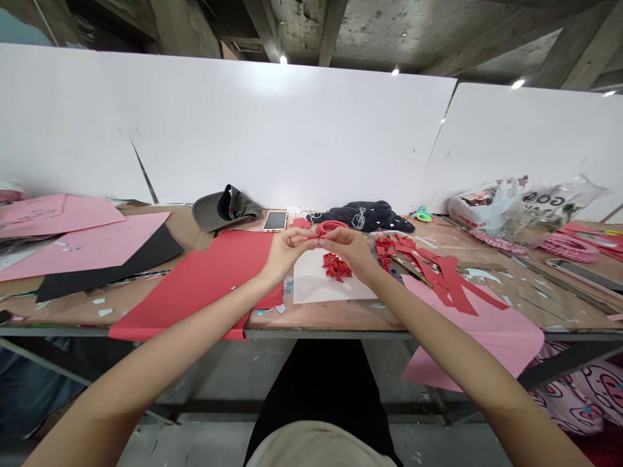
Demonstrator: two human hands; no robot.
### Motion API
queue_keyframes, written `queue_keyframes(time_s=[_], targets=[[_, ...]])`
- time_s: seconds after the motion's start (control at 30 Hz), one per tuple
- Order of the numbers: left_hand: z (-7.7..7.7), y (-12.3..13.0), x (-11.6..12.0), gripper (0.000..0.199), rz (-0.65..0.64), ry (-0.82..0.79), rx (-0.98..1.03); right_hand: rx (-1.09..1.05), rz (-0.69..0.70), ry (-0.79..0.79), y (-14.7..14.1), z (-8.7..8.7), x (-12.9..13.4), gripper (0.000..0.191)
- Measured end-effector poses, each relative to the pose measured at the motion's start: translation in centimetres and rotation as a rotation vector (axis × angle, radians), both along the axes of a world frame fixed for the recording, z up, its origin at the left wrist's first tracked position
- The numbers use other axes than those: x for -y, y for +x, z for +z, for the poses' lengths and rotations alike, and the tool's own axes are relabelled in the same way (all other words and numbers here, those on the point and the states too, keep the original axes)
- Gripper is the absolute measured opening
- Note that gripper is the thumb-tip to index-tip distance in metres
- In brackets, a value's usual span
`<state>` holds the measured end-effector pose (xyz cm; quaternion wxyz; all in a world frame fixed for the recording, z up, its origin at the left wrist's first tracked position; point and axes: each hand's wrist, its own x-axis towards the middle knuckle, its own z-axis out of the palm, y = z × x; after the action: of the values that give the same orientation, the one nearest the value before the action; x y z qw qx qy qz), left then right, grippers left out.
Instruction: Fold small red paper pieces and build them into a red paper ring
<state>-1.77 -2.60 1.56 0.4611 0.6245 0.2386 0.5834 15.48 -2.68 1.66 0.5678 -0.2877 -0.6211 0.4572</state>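
My left hand and my right hand meet above the table, fingertips pinched together on a small piece of red paper. Its exact shape is too small to tell. Below them, folded red paper bits lie piled on a white sheet. Just behind my fingertips sits a red ring-shaped coil. Red paper strips spread to the right of my right hand, partly over a pink sheet. Large red sheets lie under and left of my left forearm.
A grey cap, a phone and a dark cloth line the back. Pink sheets and black paper lie left. Plastic bags, pink braided rings and another phone are right.
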Motion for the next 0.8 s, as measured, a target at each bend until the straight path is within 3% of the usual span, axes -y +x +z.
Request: queue_keyframes(time_s=[0.13, 0.27, 0.4, 0.53, 0.8], targets=[[-0.3, -0.2, -0.9, 0.034, 0.032, -0.005, -0.004, 0.183, -0.137, 0.12, 1.1, 0.0, -1.5, 0.025], [-0.7, -0.2, -1.6, 0.034, 0.049, -0.043, -0.039, 0.622, -0.365, 0.267, 1.9, -1.5, -3.8, 0.01], [-1.1, -0.1, -1.7, 0.036, 0.041, -0.05, -0.071, 0.898, -0.39, 0.323, 1.5, -3.4, -5.0, 0.007], [-1.1, -0.1, -1.6, 0.038, 0.039, -0.072, -0.092, 0.902, -0.368, 0.32, 1.1, -3.7, -5.2, 0.01], [-0.9, -0.4, -1.7, 0.037, 0.038, -0.117, -0.07, 0.442, -0.147, 0.11, 2.1, -2.3, -5.4, 0.014]])
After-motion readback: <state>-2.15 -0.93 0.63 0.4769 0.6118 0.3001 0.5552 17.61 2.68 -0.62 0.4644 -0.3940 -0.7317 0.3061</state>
